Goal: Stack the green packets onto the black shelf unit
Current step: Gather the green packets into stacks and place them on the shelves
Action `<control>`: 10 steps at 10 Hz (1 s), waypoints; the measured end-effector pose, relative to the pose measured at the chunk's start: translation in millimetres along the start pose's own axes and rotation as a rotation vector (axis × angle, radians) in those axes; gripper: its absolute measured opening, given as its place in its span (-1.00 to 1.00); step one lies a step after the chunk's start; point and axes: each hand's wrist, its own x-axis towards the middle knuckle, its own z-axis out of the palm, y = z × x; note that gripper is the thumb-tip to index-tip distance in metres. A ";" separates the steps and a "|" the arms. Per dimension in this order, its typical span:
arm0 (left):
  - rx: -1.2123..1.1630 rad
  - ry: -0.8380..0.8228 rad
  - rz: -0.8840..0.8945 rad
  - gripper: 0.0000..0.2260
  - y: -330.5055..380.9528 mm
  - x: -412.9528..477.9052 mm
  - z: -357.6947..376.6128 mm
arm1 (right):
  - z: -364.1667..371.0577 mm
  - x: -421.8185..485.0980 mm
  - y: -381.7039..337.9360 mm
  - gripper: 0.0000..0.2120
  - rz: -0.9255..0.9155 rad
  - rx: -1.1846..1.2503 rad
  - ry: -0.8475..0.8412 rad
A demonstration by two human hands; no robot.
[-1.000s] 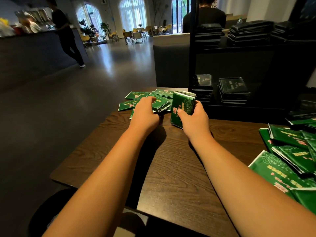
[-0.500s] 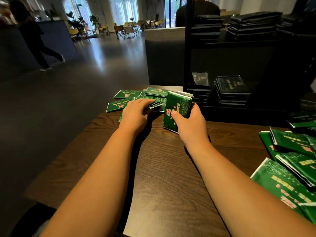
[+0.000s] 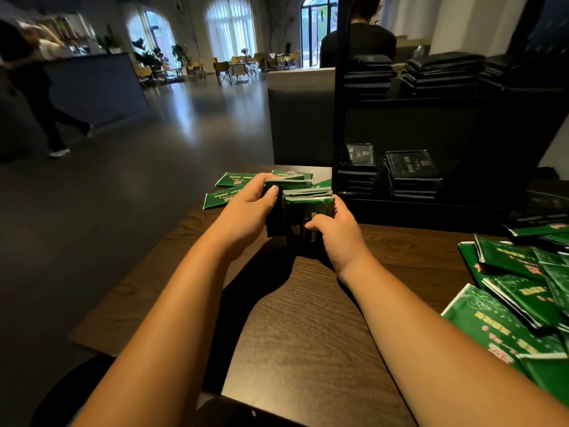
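Note:
My right hand (image 3: 337,232) grips an upright bundle of green packets (image 3: 309,212) standing on edge on the wooden table (image 3: 308,318). Beside it, my left hand (image 3: 246,211) holds a second small bunch of green packets (image 3: 284,183) against that bundle. A few loose green packets (image 3: 224,195) lie flat on the table behind my left hand. The black shelf unit (image 3: 431,124) stands just behind, with two short stacks of packets (image 3: 411,177) on its lower level and more stacks on its upper level.
A loose heap of green packets (image 3: 520,297) covers the table's right side. A person in dark clothes (image 3: 358,41) stands behind the shelf unit. Another person (image 3: 37,97) walks across the dark floor at the far left. The table's left edge drops to the floor.
My left hand has lifted a bunch of packets off the flat pile and brought it up against the bundle in my right hand. The walking person has moved left.

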 end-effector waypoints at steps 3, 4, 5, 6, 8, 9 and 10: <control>-0.433 0.182 -0.275 -0.50 -6.6 -25.1 34.2 | 9.3 -11.5 -4.1 -0.39 0.013 -0.121 -0.092; -0.341 0.173 -0.209 -0.43 -5.0 -31.8 35.6 | 10.4 -12.0 -5.2 -0.44 0.010 -0.135 -0.097; -0.287 0.065 -0.263 -0.41 5.5 -40.7 46.8 | 11.8 -9.1 -2.5 -0.30 0.024 -0.134 -0.090; -0.480 0.077 -0.216 -0.42 -13.0 -32.2 38.9 | 13.7 -8.6 -2.2 -0.30 -0.023 -0.200 -0.042; 0.621 0.239 -0.204 -0.62 -53.6 -6.4 -0.3 | 10.3 -1.8 4.1 -0.47 -0.087 -0.242 0.062; 0.846 0.133 -0.283 -0.84 -60.6 -7.1 1.7 | 10.3 1.0 6.0 -0.46 -0.050 -0.215 0.090; 0.929 0.145 -0.229 -0.77 -61.8 -8.7 6.5 | 11.4 0.9 5.3 -0.46 -0.034 -0.202 0.093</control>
